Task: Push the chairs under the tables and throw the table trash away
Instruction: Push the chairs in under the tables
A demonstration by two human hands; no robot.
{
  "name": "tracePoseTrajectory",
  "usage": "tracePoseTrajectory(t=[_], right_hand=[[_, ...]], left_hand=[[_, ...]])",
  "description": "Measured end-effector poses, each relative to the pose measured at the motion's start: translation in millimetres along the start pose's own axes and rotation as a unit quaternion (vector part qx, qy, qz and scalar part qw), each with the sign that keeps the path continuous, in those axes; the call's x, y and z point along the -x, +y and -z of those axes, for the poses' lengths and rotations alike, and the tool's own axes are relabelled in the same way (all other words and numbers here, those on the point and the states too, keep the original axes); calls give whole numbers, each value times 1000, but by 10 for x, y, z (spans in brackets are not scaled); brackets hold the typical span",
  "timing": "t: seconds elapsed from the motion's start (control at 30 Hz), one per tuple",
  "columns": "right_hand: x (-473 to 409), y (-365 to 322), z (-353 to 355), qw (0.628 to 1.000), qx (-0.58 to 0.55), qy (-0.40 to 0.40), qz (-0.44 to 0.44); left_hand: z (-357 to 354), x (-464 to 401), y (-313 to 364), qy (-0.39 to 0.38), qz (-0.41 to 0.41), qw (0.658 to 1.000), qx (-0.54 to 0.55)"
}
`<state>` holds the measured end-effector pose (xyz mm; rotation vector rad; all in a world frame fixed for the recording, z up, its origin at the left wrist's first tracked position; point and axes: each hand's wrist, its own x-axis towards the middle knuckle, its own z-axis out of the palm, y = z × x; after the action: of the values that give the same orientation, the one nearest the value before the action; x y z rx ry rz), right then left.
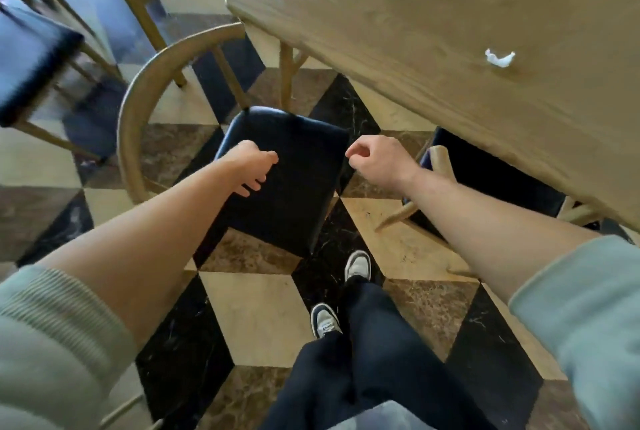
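Note:
A wooden chair with a black padded seat (pixel 294 187) and a curved backrest (pixel 130 124) stands on the floor, pulled out from the long wooden table (pixel 433 31). My left hand (pixel 251 166) is over the seat's left side, fingers loosely spread and holding nothing. My right hand (pixel 381 163) hovers just off the seat's right corner, fingers loosely curled and empty. A small crumpled white piece of paper trash (pixel 500 59) lies on the table near its right end. A second black-seated chair (pixel 491 180) is tucked partly under the table at the right.
Another dark-seated chair (pixel 31 62) stands at the far left, with more wooden chair legs (pixel 138 3) behind it. The floor is patterned tile in black, brown and cream (pixel 259 318). My feet (pixel 325 320) are just behind the pulled-out chair.

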<state>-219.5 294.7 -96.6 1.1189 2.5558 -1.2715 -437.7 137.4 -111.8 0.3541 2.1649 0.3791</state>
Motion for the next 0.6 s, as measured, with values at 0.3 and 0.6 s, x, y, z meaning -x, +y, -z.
tracePoseTrajectory(t=[0.3,0.6], right_hand=[[-1497,-825,-490,996,-12,-91,21],[-2304,-1465,-1308,984,-39,-172,25]], left_hand=[[1237,-621,-66,81,-11,997,4],[1971,-1303,-166,163,-28,984,-61]])
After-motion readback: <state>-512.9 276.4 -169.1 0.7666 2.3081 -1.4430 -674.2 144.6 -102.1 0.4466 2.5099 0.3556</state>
